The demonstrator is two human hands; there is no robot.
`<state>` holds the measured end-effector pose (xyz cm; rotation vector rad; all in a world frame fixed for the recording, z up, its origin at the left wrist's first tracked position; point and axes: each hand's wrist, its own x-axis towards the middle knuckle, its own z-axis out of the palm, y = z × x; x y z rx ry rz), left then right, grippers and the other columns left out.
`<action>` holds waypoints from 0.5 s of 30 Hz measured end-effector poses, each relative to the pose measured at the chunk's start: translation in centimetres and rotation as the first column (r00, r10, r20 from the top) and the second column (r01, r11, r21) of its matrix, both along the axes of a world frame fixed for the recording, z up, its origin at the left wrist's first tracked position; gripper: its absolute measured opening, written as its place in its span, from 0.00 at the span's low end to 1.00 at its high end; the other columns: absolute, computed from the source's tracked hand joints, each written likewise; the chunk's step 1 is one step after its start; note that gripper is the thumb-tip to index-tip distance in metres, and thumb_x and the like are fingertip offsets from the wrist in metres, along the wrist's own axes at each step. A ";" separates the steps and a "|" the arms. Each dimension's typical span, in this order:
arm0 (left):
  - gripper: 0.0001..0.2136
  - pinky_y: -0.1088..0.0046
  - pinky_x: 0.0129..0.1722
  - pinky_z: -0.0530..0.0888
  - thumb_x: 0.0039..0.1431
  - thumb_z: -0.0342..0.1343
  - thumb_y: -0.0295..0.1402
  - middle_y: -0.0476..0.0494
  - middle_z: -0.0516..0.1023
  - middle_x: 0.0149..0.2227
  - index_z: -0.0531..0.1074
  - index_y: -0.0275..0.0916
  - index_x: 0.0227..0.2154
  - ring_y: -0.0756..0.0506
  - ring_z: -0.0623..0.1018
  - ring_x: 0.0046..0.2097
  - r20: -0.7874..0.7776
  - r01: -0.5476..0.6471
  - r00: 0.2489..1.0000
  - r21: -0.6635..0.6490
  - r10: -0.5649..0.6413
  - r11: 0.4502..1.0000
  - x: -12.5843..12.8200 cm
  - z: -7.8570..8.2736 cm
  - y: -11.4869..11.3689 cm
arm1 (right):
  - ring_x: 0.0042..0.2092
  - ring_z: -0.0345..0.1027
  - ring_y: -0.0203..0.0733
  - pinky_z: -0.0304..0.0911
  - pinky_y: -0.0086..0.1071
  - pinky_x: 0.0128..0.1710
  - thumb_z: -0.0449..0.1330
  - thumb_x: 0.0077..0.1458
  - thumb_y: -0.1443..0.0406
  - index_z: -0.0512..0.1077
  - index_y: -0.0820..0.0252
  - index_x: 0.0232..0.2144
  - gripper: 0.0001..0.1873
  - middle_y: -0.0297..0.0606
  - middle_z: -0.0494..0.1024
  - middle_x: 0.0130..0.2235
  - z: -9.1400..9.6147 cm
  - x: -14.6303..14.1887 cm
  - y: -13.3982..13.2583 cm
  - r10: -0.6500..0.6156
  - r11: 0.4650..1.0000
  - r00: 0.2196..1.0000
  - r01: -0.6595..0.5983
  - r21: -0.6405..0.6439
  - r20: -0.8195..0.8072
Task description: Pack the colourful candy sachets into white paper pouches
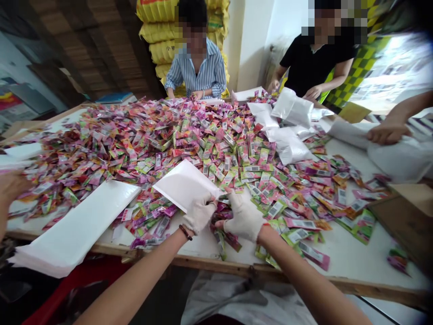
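My left hand (pixel 200 212), in a white glove, is closed on the near corner of a white flat bag (pixel 184 184) held over the table. Close beside it my right hand (pixel 244 215), also gloved, has its fingers curled on small pink and purple sachets (pixel 221 210) at the near edge of the heap. A large heap of small colourful sachets (pixel 189 135) in pink, green and orange covers most of the white table (pixel 345 257).
A stack of white flat bags (pixel 77 225) lies at the near left edge. Filled white bags (pixel 291 122) lie at the far right. Two people sit across the table; another person's hand (pixel 387 133) rests at the right, one more hand (pixel 11 187) at the left. A cardboard box (pixel 406 216) stands right.
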<state>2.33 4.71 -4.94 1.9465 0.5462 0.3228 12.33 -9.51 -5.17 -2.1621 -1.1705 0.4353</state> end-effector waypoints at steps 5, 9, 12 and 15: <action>0.18 0.80 0.21 0.56 0.42 0.64 0.46 0.57 0.61 0.18 0.69 0.35 0.26 0.56 0.58 0.21 -0.007 -0.166 0.983 -0.454 0.182 0.876 -0.1 -0.5 1.9 | 0.41 0.66 0.42 0.63 0.36 0.43 0.50 0.56 0.64 0.56 0.59 0.61 0.30 0.45 0.68 0.50 -1.2 4.5 -2.9 -0.192 0.980 0.981 0.193 0.036 -0.032; 0.19 0.79 0.21 0.55 0.39 0.66 0.46 0.58 0.61 0.17 0.69 0.36 0.24 0.56 0.57 0.20 -0.017 -0.204 0.973 -0.519 0.229 0.830 -0.2 -1.0 1.8 | 0.48 0.62 0.51 0.59 0.40 0.48 0.55 0.48 0.68 0.74 0.59 0.39 0.15 0.47 0.70 0.46 -2.6 4.8 -2.5 -0.020 0.986 0.933 0.078 -0.148 0.359; 0.14 0.79 0.23 0.58 0.45 0.61 0.43 0.56 0.64 0.19 0.70 0.36 0.25 0.55 0.60 0.22 0.018 -0.185 0.978 -0.367 0.206 0.912 -0.2 -1.0 0.8 | 0.48 0.64 0.50 0.61 0.39 0.48 0.55 0.49 0.69 0.73 0.60 0.40 0.15 0.48 0.71 0.46 -3.4 3.6 -0.8 0.029 0.995 0.940 0.006 -0.102 0.340; 0.07 0.79 0.27 0.61 0.50 0.57 0.35 0.54 0.67 0.22 0.71 0.37 0.25 0.54 0.64 0.26 0.062 -0.182 0.980 -0.103 0.189 0.978 0.3 -0.7 -0.1 | 0.50 0.65 0.49 0.61 0.40 0.51 0.56 0.48 0.69 0.70 0.62 0.49 0.23 0.49 0.73 0.48 -3.7 2.6 1.0 -0.049 0.998 0.994 0.044 0.047 0.102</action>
